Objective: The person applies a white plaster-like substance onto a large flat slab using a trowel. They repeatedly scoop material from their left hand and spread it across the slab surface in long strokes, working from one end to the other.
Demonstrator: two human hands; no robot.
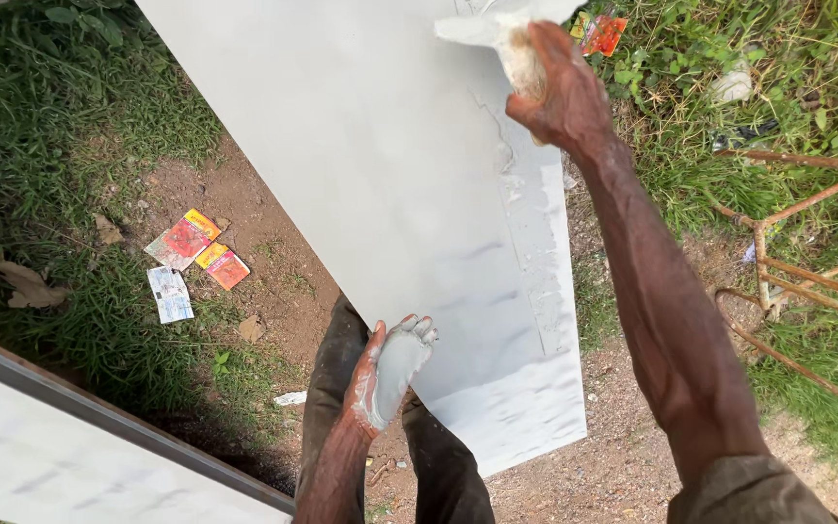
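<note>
A large white panel [380, 194] is being held slanted over bare ground. The paste-coated left hand [390, 374] is pressed flat against it; the right hand [555, 87] is clenched around a white rag [497, 39] at its upper edge.

Torn colourful wrappers [191, 254] litter bare dirt at left; a rusty metal frame [807, 262] sits in grass [41, 107] at right.

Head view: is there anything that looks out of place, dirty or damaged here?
Yes. The left hand is coated in pale grey paste as it steadies the white panel. The right hand presses a smeared rag on it. Torn colourful wrappers litter the dirt, and a rusty metal frame lies in the grass.
</note>
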